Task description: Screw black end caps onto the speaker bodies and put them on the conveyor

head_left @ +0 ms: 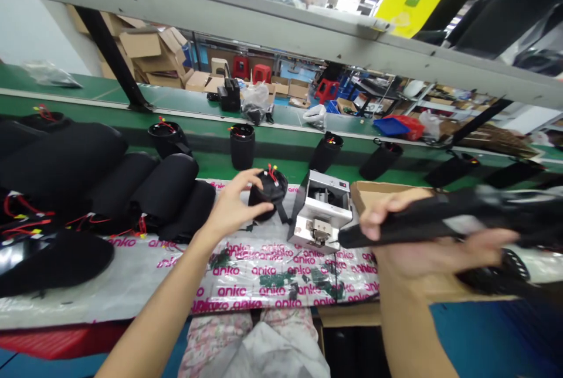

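My left hand (235, 205) reaches forward and its fingers curl around a black fabric-covered cylinder (269, 187) with red and yellow wires at its top, standing on the printed plastic sheet (246, 284). My right hand (422, 237) is closed on a long black fabric sleeve (444, 220) that stretches off to the right, blurred by motion. A small silver metal machine (320, 208) stands between the two hands.
A heap of black padded cylinders with red wires (88, 190) lies at the left. Several more black cylinders (241, 145) stand along the green conveyor belt (281, 167). An open cardboard box (373, 193) sits behind my right hand. A grey shelf beam (264, 20) crosses overhead.
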Demonstrator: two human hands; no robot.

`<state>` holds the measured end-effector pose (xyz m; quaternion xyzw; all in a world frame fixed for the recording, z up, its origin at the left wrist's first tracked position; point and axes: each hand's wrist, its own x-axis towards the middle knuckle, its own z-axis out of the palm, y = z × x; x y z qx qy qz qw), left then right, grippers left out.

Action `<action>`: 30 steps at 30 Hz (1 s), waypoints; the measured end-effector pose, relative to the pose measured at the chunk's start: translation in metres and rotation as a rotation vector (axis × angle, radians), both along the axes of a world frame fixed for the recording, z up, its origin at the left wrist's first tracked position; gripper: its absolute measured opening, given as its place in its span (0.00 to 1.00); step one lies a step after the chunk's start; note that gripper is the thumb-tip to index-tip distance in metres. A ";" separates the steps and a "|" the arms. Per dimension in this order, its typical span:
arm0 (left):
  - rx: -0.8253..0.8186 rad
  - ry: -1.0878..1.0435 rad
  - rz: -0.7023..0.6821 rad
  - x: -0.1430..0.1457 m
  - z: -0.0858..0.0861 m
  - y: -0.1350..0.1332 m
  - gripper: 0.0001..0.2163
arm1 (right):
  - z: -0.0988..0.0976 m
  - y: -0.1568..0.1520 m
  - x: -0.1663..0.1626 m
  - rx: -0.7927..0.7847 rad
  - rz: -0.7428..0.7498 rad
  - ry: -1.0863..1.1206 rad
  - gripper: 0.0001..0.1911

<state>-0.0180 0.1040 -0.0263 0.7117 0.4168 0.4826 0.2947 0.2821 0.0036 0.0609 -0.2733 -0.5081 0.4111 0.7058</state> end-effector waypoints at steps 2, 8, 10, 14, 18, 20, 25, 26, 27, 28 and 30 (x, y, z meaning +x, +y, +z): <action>0.051 0.002 0.140 0.019 -0.003 0.031 0.17 | -0.021 0.013 -0.014 0.084 -0.094 0.014 0.38; 0.082 0.016 0.285 0.061 -0.016 0.102 0.16 | -0.059 0.022 -0.047 0.020 -0.104 -0.013 0.43; 0.084 0.040 0.278 0.062 -0.017 0.112 0.17 | -0.060 0.021 -0.049 -0.026 -0.064 -0.030 0.45; 0.077 0.049 0.343 0.043 -0.016 0.115 0.20 | -0.058 0.020 -0.040 -0.079 0.020 -0.027 0.44; -0.032 -0.029 0.624 0.017 -0.021 0.121 0.16 | -0.050 0.013 -0.022 -0.073 0.059 0.018 0.43; -0.112 -0.072 0.743 0.009 -0.024 0.133 0.23 | -0.044 0.008 -0.016 -0.065 0.069 0.034 0.43; -0.279 -0.134 0.748 0.007 -0.021 0.171 0.43 | -0.029 -0.007 -0.020 -0.046 0.106 0.065 0.43; -0.296 -0.141 0.729 0.008 -0.019 0.175 0.43 | -0.027 -0.011 -0.022 -0.045 0.115 0.065 0.43; -0.307 -0.147 0.719 0.008 -0.017 0.177 0.42 | -0.025 -0.014 -0.022 -0.046 0.123 0.063 0.43; -0.311 -0.154 0.721 0.008 -0.014 0.177 0.41 | -0.024 -0.017 -0.022 -0.047 0.128 0.059 0.43; -0.297 -0.170 0.749 0.006 -0.008 0.167 0.41 | -0.021 -0.023 -0.018 -0.039 0.140 0.052 0.43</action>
